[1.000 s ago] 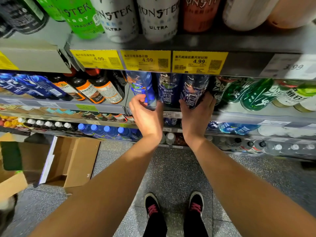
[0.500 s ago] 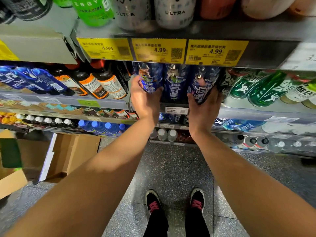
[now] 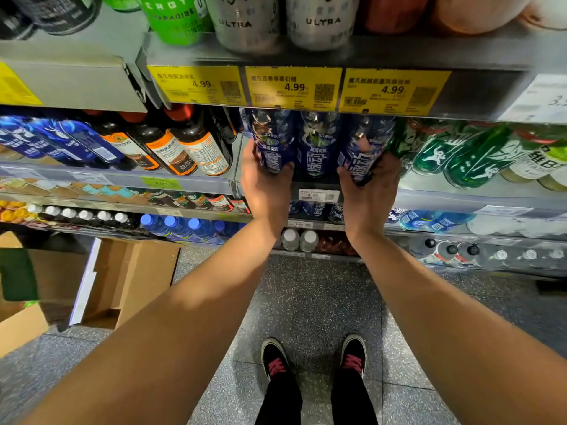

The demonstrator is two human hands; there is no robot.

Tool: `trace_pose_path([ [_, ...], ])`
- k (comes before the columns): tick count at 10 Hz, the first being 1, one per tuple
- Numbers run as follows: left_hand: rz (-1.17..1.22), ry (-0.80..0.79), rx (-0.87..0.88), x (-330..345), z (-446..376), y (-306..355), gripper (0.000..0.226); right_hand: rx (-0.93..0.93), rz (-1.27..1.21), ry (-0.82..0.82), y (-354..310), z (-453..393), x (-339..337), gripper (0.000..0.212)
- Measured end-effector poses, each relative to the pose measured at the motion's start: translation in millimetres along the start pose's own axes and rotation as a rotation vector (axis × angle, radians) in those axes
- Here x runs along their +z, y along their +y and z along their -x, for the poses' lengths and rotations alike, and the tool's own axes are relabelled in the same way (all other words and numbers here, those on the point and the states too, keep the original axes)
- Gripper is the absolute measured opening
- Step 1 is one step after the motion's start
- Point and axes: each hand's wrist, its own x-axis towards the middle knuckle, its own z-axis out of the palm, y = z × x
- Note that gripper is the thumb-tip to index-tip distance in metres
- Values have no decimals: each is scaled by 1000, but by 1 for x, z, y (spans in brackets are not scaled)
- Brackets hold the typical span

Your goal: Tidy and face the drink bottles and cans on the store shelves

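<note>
Nearest me, my black shoes [image 3: 277,358] stand on speckled floor. My left hand [image 3: 266,182] cups the left blue bottle [image 3: 273,142] from below, fingers curled round its base. My right hand [image 3: 369,182] grips the right blue bottle [image 3: 363,148] likewise. A middle blue bottle [image 3: 317,145] stands between. Yellow price tags [image 3: 294,88] hide their caps; the cans [image 3: 245,23] above are cropped.

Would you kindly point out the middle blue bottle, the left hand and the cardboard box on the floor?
middle blue bottle [image 3: 317,151]: head view, on its front label.
left hand [image 3: 265,187]: head view, back of the hand.
cardboard box [image 3: 144,280]: head view, on its open brown flap.
</note>
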Motion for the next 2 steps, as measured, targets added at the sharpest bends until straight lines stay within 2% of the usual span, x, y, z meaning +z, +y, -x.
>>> trace_pose_path([
  [1, 42, 11, -31, -9, 13, 6, 62, -52, 60, -38, 1, 6, -10, 75],
  [2, -31, -15, -143, -19, 34, 39, 30, -42, 96, -65, -7, 20, -30, 69],
])
